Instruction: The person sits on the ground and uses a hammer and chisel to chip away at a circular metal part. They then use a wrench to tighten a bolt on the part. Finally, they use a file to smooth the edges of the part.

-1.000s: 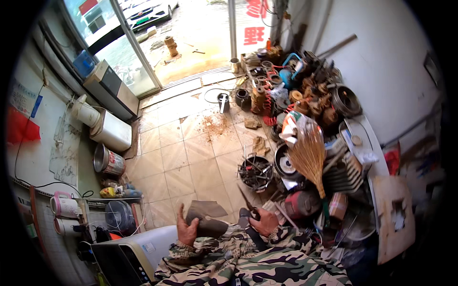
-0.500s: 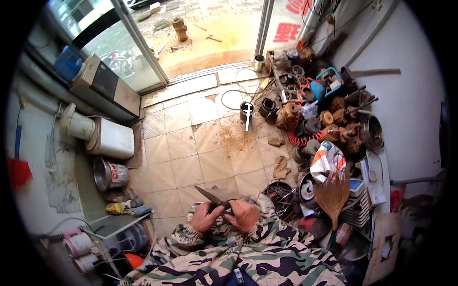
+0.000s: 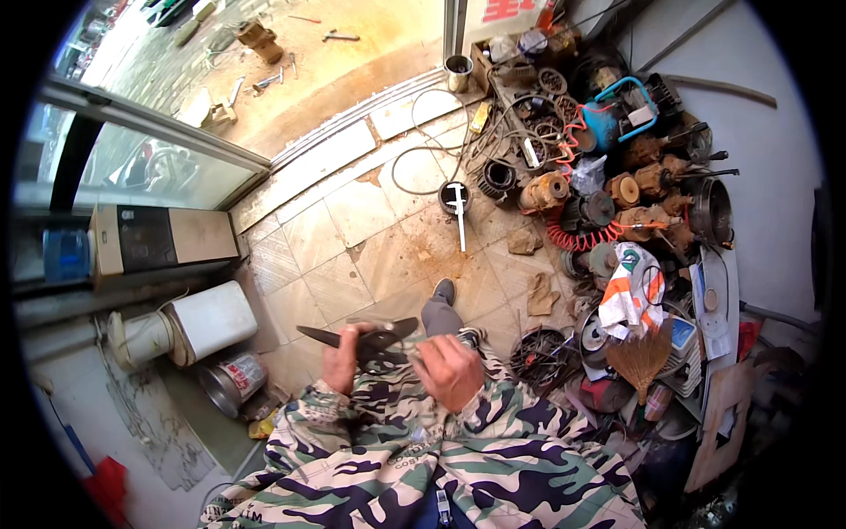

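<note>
My left hand [image 3: 342, 357] is closed around a dark, flat tool with a pointed blade [image 3: 319, 336]. One end juts out to the left of the fingers. A wider dark part reaches right, in front of my lap, and motion blurs it. My right hand [image 3: 448, 370] is just right of the tool, its fingers curled together. Whatever those fingers pinch, if anything, is too blurred to make out. Both hands are above my camouflage-patterned clothing [image 3: 388, 441]. Beyond them my grey shoe [image 3: 443, 291] rests on the tiles.
White calipers [image 3: 460, 225] lie across a dark cylinder on the tiled floor [image 3: 335, 286]. Rusty machine parts [image 3: 652, 181], a blue-framed machine [image 3: 608, 123] and a straw broom [image 3: 641, 357] crowd the right. A metal bucket [image 3: 231, 383] and white container [image 3: 216, 322] stand left. A hammer [image 3: 340, 36] lies outside the doorway.
The view has turned, and my foot now shows. My hands have moved apart; the tool has swung nearly level in my left hand, while my right hand has come off it.
</note>
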`<state>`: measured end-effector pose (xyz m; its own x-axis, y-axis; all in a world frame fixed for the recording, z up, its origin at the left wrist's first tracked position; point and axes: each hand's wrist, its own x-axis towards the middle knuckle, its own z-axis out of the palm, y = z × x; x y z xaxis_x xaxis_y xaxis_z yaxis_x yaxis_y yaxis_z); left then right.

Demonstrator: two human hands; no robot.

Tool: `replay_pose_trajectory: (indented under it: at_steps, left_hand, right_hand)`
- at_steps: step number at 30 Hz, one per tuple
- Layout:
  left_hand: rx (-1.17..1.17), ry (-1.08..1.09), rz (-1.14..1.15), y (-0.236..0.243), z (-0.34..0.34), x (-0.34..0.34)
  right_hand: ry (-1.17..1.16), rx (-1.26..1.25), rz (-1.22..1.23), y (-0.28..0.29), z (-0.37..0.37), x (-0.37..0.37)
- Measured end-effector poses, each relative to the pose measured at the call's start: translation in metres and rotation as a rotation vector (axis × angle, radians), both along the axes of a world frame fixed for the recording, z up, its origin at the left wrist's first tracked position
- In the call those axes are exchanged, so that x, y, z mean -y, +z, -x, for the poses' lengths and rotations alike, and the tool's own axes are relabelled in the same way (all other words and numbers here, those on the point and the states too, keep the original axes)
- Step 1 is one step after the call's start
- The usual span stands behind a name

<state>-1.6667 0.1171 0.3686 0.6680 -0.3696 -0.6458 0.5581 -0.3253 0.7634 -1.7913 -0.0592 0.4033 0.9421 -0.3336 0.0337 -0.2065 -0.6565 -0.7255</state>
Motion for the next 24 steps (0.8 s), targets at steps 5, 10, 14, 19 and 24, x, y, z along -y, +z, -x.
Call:
replay_pose_trajectory:
  at_steps: [5, 10, 14, 19, 24]
  left_hand:
    - [-0.035, -0.038, -0.126, -0.08, -0.127, 0.023]
    - [-0.11, -0.427, -0.148, -0.261, -0.215, 0.061]
    - [0.018, -1.074, -0.434, -0.364, -0.279, 0.115]
    - [-0.046, -1.156, -0.474, -0.392, -0.354, 0.142]
    - [-0.388, -0.9, -0.577, -0.39, -0.407, 0.168]
  right_hand:
    - [-0.213, -0.22, -0.258, -0.137, -0.094, 0.063]
    - [-0.409, -0.587, -0.448, -0.394, -0.151, 0.098]
    - [-0.736, -0.643, -0.542, -0.609, -0.196, 0.096]
    - [-0.887, -0.753, -0.445, -0.79, -0.249, 0.099]
    - [-0.742, -0.744, -0.229, -0.847, -0.265, 0.088]
